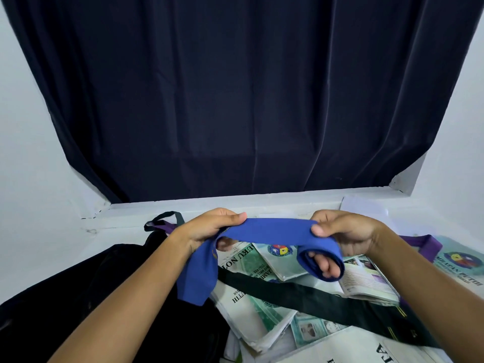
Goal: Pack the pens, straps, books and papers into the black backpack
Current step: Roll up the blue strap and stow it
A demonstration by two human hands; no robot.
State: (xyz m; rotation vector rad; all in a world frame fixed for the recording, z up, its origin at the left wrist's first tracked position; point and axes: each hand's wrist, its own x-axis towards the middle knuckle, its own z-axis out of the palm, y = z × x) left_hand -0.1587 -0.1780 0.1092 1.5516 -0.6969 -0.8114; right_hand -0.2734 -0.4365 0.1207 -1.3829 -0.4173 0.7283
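Both hands at work on the blue strap [272,233]: left hand [209,229] pinching one end between thumb and curled fingers, right hand [340,237] with fingers wound inside the rolled end, above the books and papers [262,307]. Best rolled tight and even under steady tension before transfer to the black backpack [91,297], lower left. Backpack opening unseen, pens not discernible, black strap [327,302] and purple strap [424,243] partly covered.
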